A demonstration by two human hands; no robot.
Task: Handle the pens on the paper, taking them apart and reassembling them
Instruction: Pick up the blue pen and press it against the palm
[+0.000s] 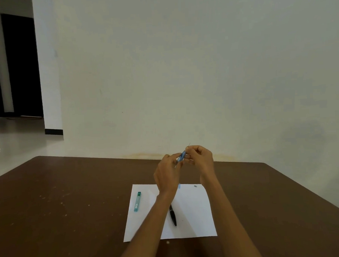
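Both hands are raised above the far edge of a white sheet of paper [190, 211]. Between them is a blue pen [182, 156], tilted, with a thin tip poking out above my right fingers. My left hand [167, 172] pinches its lower end and my right hand [200, 158] pinches its upper end. A black pen [172, 215] lies on the paper, partly under my left forearm. A teal tube-shaped case [137, 201] rests on the paper's left side. A tiny grey part [195, 185] and a small blue piece [179, 185] sit near the paper's far edge.
The paper lies on a brown table [71, 212] whose far edge meets a pale wall [181, 68]. Small white specks dot the table's left side. An open doorway and tiled floor [18, 140] are at the far left.
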